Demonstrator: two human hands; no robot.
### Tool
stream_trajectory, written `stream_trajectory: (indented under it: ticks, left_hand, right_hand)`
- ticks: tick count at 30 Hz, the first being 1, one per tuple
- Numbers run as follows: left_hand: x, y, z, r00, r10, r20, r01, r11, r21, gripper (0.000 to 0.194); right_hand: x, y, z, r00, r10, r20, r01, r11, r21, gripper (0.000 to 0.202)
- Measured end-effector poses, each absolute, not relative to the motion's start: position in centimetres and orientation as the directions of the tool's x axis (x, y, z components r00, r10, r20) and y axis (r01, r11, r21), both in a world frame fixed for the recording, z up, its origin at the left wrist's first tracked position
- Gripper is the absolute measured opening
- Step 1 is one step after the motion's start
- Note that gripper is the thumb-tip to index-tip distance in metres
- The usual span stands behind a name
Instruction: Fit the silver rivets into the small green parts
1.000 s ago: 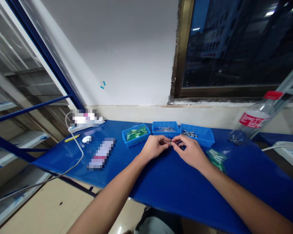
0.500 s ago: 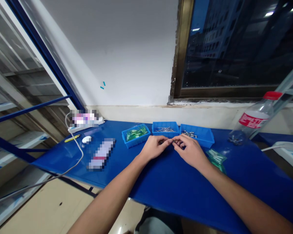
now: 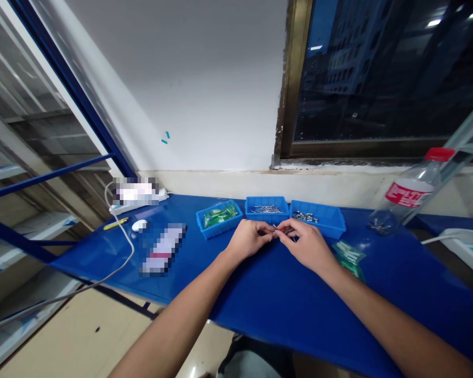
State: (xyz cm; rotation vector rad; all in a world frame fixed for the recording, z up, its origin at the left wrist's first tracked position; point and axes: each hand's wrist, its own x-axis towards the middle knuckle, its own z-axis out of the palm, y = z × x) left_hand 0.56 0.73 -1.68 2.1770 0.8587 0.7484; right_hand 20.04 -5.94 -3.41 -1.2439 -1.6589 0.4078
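My left hand and my right hand meet fingertip to fingertip over the table. Both are closed in a pinch around a small shiny metal piece; fingers cover most of it, so its exact kind is hidden. Just behind them stand three blue bins. The left bin holds green-and-clear plastic packets. Thin long metal pins or screws lie in the middle bin. In the right bin are short metal fasteners, partly behind my right hand.
Filled green-and-clear packets lie beside my right forearm. A plastic bottle with a red cap leans at the back right. On the left of the blue table are a blurred flat object, a white mouse, a yellow cutter and a cable.
My fingers have shifted slightly at the pinch, and a bit of shiny metal now shows between the fingertips. Bins, packets and bottle stay where they were.
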Motion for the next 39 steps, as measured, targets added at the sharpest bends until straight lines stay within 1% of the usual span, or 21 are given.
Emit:
stream_trajectory:
  ticks: [5,8,10,13,16,19,21,23,24,26,29,31,36,39]
  left_hand:
    - [0.7,0.8,-1.7,0.599,0.743,0.3,0.381,-0.593,0.709,0.016]
    - [0.7,0.7,-1.4,0.579,0.748,0.324,0.333,-0.58,0.744,0.024]
    - [0.8,0.6,-1.2,0.567,0.753,0.334,0.305,-0.569,0.764,0.027]
    - [0.8,0.4,-0.9,0.578,0.734,0.356,0.288,-0.592,0.753,0.022]
    - [0.8,0.2,-0.6,0.579,0.726,0.372,0.31,-0.618,0.723,0.017]
    - [0.7,0.2,-0.4,0.539,0.759,0.365,0.34,-0.592,0.731,0.023]
    - [0.7,0.3,-0.5,0.5,0.794,0.345,0.34,-0.547,0.765,0.029]
    - [0.6,0.5,-0.6,0.463,0.821,0.334,0.313,-0.504,0.805,0.036]
    - [0.6,0.6,-0.6,0.446,0.829,0.338,0.292,-0.492,0.82,0.039]
    - [0.5,0.7,-0.6,0.413,0.837,0.361,0.261,-0.488,0.833,0.043]
    - [0.2,0.7,-0.3,0.379,0.832,0.405,0.286,-0.522,0.804,0.044]
    - [0.1,0.5,0.0,0.375,0.821,0.431,0.336,-0.553,0.762,0.045]
    - [-0.1,0.3,0.5,0.375,0.796,0.475,0.395,-0.601,0.695,0.045]
    - [-0.2,0.3,0.5,0.38,0.785,0.489,0.393,-0.616,0.683,0.046]
  right_hand:
    - [20.1,-5.7,-3.8,0.004,0.887,0.462,0.531,0.389,-0.752,0.009]
    - [20.0,-5.8,-3.9,-0.018,0.887,0.461,0.532,0.399,-0.747,0.008]
    - [20.0,-5.8,-3.6,-0.036,0.875,0.482,0.547,0.421,-0.723,0.007]
    - [20.3,-5.8,-2.9,-0.053,0.825,0.563,0.634,0.464,-0.619,0.01]
    - [21.8,-5.5,-2.2,-0.052,0.741,0.67,0.769,0.458,-0.446,0.017]
    - [24.1,-4.9,-2.2,-0.007,0.689,0.725,0.897,0.325,-0.3,0.018]
    - [25.3,-4.7,-2.5,0.028,0.685,0.728,0.944,0.221,-0.244,0.019]
    - [25.5,-4.7,-2.8,0.037,0.69,0.723,0.961,0.175,-0.215,0.021]
    - [25.2,-4.8,-2.8,0.021,0.696,0.718,0.96,0.187,-0.209,0.021]
    - [23.9,-5.2,-2.7,-0.066,0.712,0.699,0.937,0.285,-0.202,0.021]
    - [20.7,-6.0,-2.3,-0.359,0.714,0.601,0.822,0.546,-0.158,0.029]
    - [18.5,-6.5,-2.2,-0.503,0.678,0.535,0.751,0.65,-0.117,0.031]
    - [15.4,-6.3,-2.8,-0.589,0.638,0.496,0.683,0.721,-0.115,0.037]
    - [15.0,-5.3,-3.1,-0.658,0.613,0.437,0.646,0.758,-0.09,0.033]
